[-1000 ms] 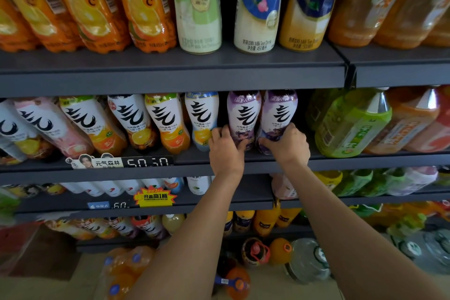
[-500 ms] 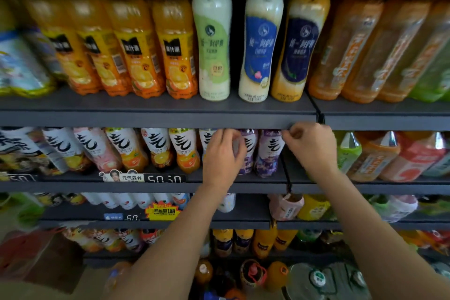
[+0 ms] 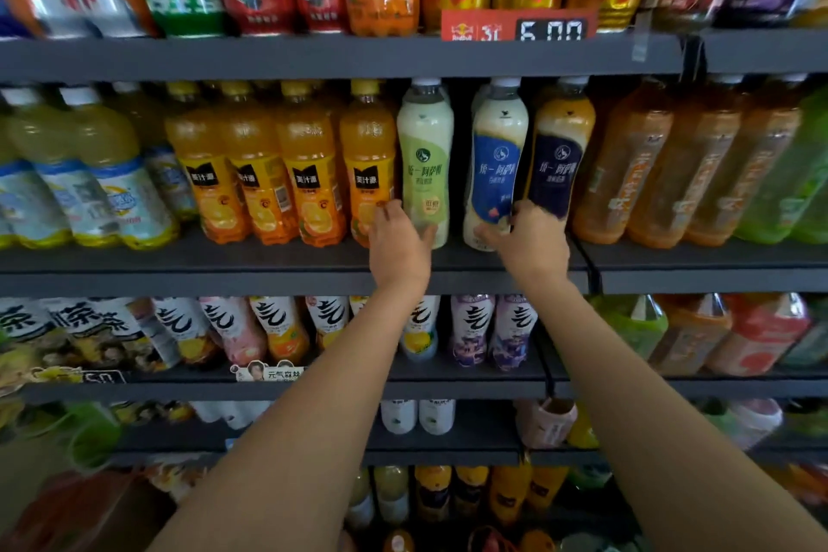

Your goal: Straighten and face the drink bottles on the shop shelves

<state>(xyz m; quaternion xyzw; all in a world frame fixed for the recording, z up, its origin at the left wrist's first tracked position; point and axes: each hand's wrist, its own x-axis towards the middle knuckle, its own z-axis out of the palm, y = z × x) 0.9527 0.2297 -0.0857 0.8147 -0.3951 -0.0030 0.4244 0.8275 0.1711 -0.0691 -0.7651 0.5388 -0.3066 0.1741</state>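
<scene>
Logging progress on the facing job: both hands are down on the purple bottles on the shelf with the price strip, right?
Not quite. The head view shows the left hand on the green-label bottle and the right hand at the blue-label bottle, one shelf above the purple bottles.

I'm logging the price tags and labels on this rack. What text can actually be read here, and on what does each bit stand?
"RedBull" on the red price tag on the top shelf edge.
"6.00" on that tag's black price display.
"美汁源" on the orange juice bottles.
"低糖" on the green-label bottle that the left hand holds.
"元气森林" on the shelf strip.
The small print on the blue-label bottle under the right hand is too blurred to read.
</scene>
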